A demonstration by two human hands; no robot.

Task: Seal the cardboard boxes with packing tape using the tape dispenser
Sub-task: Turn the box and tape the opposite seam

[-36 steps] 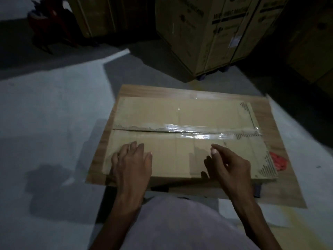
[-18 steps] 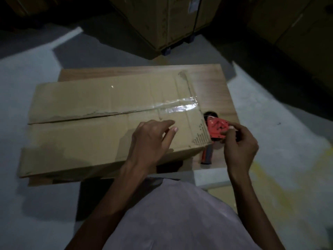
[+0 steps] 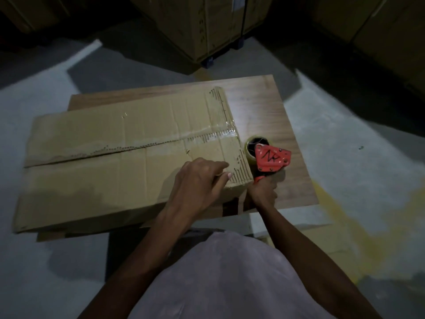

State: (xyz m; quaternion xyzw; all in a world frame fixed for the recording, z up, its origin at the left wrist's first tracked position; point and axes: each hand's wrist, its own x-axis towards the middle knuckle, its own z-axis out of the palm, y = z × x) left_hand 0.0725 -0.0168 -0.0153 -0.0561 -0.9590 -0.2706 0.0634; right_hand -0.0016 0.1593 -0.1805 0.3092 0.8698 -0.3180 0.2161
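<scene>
**Box steadied, tape dispenser gripped at its right end**

A pale, mottled concrete floor (image 3: 46, 104) is seen in dim light, with large stacked cartons (image 3: 207, 26) standing at the far side. On the floor a flat wood-grain board (image 3: 264, 107) is laid, and on it rests a wide, shallow cardboard box (image 3: 110, 171), its matte brown top creased and scuffed. The two top flaps are met along a ragged centre seam (image 3: 110, 150), over which a glossy strip of clear tape (image 3: 216, 134) is seen near the right end. The near right corner of the box is pressed by the left hand (image 3: 197, 180), its fingers laid loosely over the cardboard without curling round anything. Just beside the box's right edge, the tape dispenser (image 3: 271, 160) is held upright over the board: a red, roughly triangular plate with a roll of tape behind it. Its handle is clasped by the right hand (image 3: 264, 189), fingers wrapped around it.
</scene>
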